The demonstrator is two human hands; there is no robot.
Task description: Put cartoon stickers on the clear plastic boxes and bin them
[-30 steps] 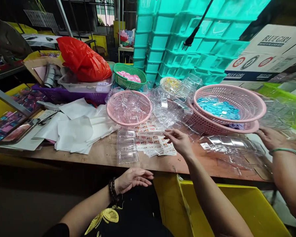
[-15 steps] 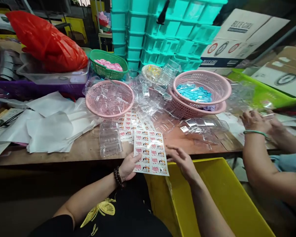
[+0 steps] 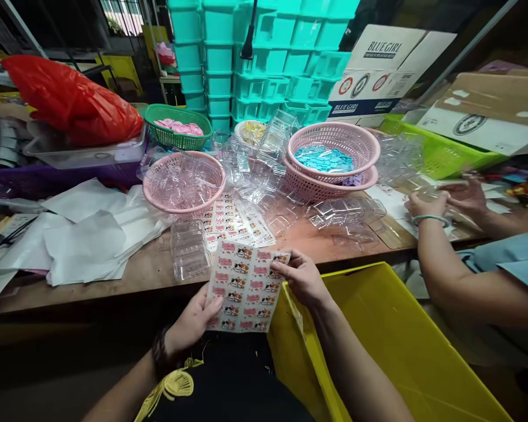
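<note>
A sticker sheet (image 3: 245,287) with rows of small cartoon stickers is held up over my lap, in front of the wooden table's edge (image 3: 158,275). My left hand (image 3: 194,319) grips its lower left corner. My right hand (image 3: 301,276) pinches its upper right edge, fingers closed on a sticker or the sheet's rim. More sticker sheets (image 3: 235,220) lie on the table just beyond. A clear plastic clamshell box (image 3: 189,249) sits left of the held sheet.
A yellow bin (image 3: 400,346) stands at my right knee. Pink baskets (image 3: 182,181) (image 3: 334,152) hold clear boxes and blue pieces; a green basket (image 3: 178,126) holds pink ones. White paper (image 3: 88,234) lies left. Another person's hands (image 3: 440,202) work at the right.
My right hand picked a sticker sheet off the table and brought it toward me; my left hand came up from my lap and took its lower corner. The sheet now sits tilted in both hands.
</note>
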